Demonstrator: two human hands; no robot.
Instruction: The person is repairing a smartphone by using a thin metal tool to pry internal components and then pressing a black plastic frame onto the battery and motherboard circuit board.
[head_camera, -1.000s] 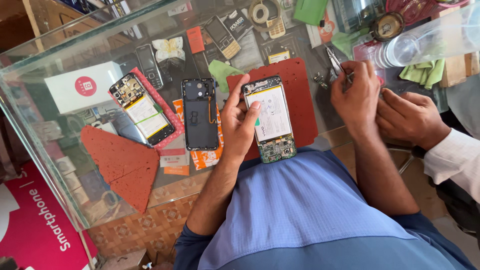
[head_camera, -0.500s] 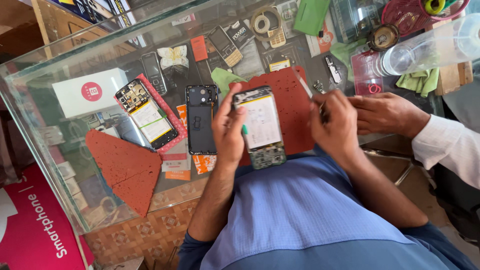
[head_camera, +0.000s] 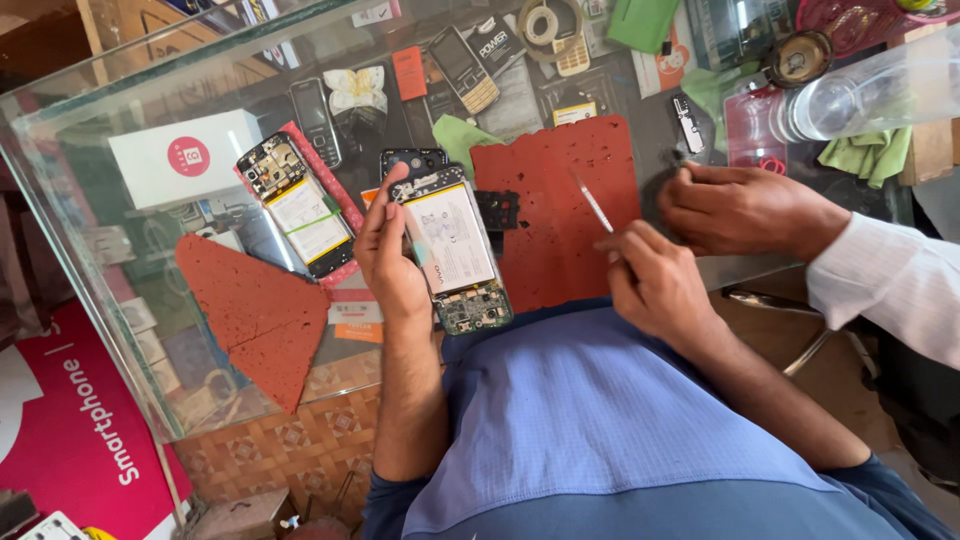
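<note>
Above a cluttered glass counter (head_camera: 90, 150), left fingers (head_camera: 385, 215) grip an opened phone (head_camera: 452, 245), right fingers (head_camera: 625, 245) tweezers (head_camera: 592, 203).

Glass counter (head_camera: 120, 300) bears 2 red mats (head_camera: 560, 210), opened phone (head_camera: 300, 210), white box (head_camera: 180, 160).

Blue short-sleeved shirt, darker blue sleeve cuffs, bare forearms

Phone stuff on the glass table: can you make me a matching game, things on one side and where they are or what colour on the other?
Things:
1. open phone
2. thin tool
3. white box
4. red mat

Places or colours:
A. has a pink circle on it
B. in the left hand
C. lies flat on the glass, full of small holes
D. in the right hand

Pairs: 1-B, 2-D, 3-A, 4-C
</note>
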